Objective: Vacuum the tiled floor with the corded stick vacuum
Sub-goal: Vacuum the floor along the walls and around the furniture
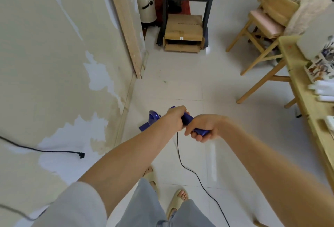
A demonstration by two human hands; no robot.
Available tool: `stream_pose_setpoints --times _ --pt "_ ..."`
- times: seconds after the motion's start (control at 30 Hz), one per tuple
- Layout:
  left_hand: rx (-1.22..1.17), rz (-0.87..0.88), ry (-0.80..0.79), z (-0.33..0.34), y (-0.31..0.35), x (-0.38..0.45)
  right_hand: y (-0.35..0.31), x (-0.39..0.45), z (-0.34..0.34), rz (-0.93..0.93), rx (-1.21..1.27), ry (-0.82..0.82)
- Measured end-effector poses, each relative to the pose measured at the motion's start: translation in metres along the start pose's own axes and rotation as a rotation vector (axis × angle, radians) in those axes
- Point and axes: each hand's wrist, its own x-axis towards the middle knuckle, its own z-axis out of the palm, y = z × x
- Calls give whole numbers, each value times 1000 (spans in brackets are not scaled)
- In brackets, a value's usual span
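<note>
I hold the blue stick vacuum with both hands over the white tiled floor. My left hand grips the handle higher up, and my right hand curls round the handle's end. The vacuum's blue floor head shows just left of my left wrist, close to the wall's base. Its black cord hangs from the handle and trails back across the tiles past my right foot. My arms hide most of the vacuum's body.
A peeling wall runs along the left, with a black cable and plug against it. Ahead stand a black shelf with cardboard boxes and a white helmet. Wooden chairs and a table fill the right side.
</note>
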Motion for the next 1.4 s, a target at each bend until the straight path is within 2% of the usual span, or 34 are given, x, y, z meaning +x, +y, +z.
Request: stream_pose_setpoints --times 0.33,0.5,0.63,0.77,1.03,1.3,1.4 --pt "113 55 195 -58 -25 39 24 66 70 -36 17 -69" --pt "75 37 152 -58 -26 29 12 37 63 10 -60 -38" --pt "-2 -19 86 -48 -23 18 4 11 49 25 -80 -81" --pt "5 -27 81 -46 -15 19 0 16 51 -8 -32 -60" --pt "209 4 119 -73 -14 38 8 51 92 -9 59 88" --pt "368 -61 29 -113 -11 13 -1 4 141 -59 244 46" --pt "459 -89 -13 -136 11 5 -22 9 172 -44 348 36"
